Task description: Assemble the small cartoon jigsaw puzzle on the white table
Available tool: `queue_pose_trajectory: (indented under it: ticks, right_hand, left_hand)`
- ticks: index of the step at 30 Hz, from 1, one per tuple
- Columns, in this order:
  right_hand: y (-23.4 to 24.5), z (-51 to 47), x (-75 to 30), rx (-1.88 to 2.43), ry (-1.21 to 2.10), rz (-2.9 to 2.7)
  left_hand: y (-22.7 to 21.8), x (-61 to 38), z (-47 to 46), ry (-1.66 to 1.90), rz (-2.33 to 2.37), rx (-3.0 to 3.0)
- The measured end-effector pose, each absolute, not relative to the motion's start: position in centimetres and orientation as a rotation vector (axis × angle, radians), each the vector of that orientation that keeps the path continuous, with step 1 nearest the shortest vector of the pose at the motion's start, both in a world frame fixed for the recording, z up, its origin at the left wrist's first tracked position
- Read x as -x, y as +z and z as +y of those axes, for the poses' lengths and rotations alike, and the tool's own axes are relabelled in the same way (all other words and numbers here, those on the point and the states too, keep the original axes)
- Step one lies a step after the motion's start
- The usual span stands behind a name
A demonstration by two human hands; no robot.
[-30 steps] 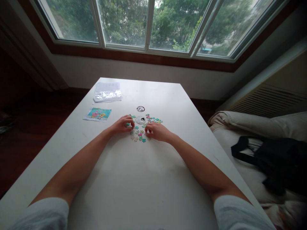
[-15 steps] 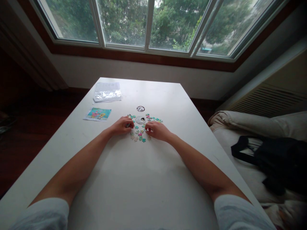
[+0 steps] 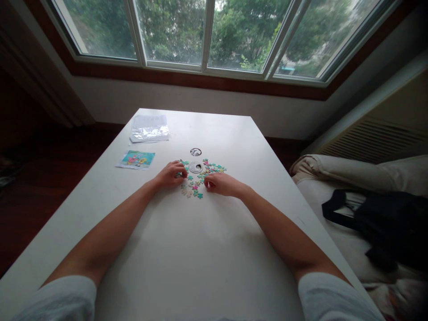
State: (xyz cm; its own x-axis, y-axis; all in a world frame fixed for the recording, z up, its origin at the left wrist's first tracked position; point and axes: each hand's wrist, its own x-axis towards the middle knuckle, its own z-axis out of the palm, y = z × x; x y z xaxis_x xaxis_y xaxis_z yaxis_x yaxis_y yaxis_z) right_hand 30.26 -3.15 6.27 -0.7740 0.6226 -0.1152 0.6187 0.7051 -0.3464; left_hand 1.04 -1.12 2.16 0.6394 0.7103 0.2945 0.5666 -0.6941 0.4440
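Several small colourful jigsaw pieces (image 3: pixel 194 187) lie scattered on the white table (image 3: pixel 187 249) around a round silvery lid (image 3: pixel 195 167). My left hand (image 3: pixel 171 174) rests at the left side of the pile, fingers curled onto the pieces beside the lid. My right hand (image 3: pixel 221 184) lies at the right side, fingers curled and pinched low over the pieces; what they grip is too small to see. Both forearms stretch across the table towards the pile.
A picture card (image 3: pixel 136 159) lies left of the pile, a clear plastic bag (image 3: pixel 149 128) behind it. A round hole (image 3: pixel 195 152) sits in the tabletop. A bed with a black bag (image 3: pixel 384 223) stands to the right, windows beyond.
My right hand has drawn slightly back and down from the lid towards the near pieces. My left hand has barely shifted.
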Motion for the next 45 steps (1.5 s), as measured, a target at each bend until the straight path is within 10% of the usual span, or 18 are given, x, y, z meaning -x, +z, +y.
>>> queue_pose_trajectory:
  ticks: [29,45]
  right_hand:
    - [6.1,-4.3,-29.5,0.908,0.63,-2.819]
    - [2.9,-7.7,-25.0,0.837,-0.06,-2.807]
  left_hand:
    - [1.7,-1.6,-1.4,0.729,1.053,-2.566]
    - [1.2,-1.6,-1.2,0.753,1.107,-2.547]
